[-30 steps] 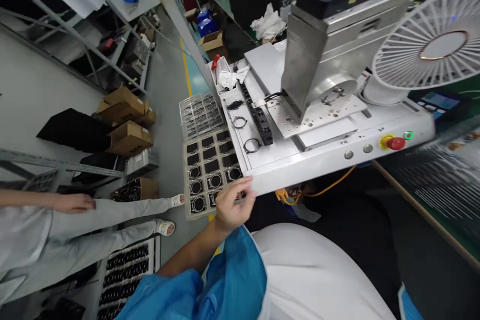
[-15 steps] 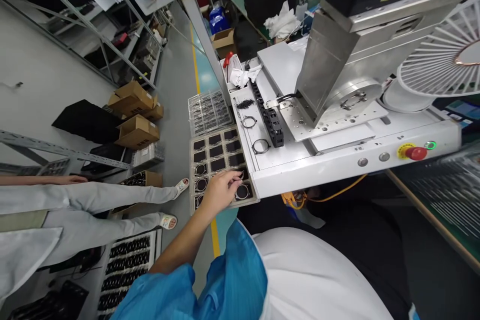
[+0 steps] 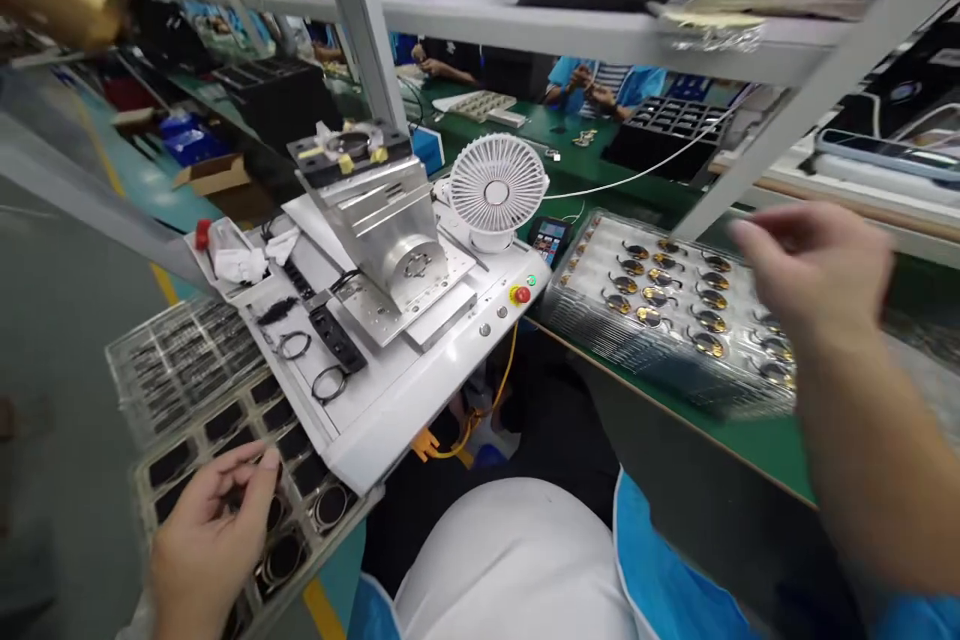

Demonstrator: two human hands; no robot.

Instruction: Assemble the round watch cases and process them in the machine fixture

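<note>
My left hand (image 3: 214, 530) is over the compartment tray (image 3: 142, 490) at lower left, thumb and index finger close together and the other fingers curled. Whatever is between its fingertips, if anything, is too small to make out. Thin metal rings (image 3: 328, 505) lie in the tray's near compartments, and dark square pieces fill others. My right hand (image 3: 825, 270) is raised at the right, smeared by motion, so its grip is unclear. Below and left of it are clear trays (image 3: 600, 305) holding rows of small round amber-and-black parts (image 3: 709, 320).
A white machine base (image 3: 420, 390) carries a metal block fixture (image 3: 397, 230), a red stop button (image 3: 521, 295) and a small white fan (image 3: 495, 185). Two loose rings (image 3: 328, 383) and a black strip lie on it. A shelf post (image 3: 795, 110) rises at right. People work across the green bench.
The view has swung right, bringing the fan, the parts trays and my right hand into view. My left hand stays over the compartment tray.
</note>
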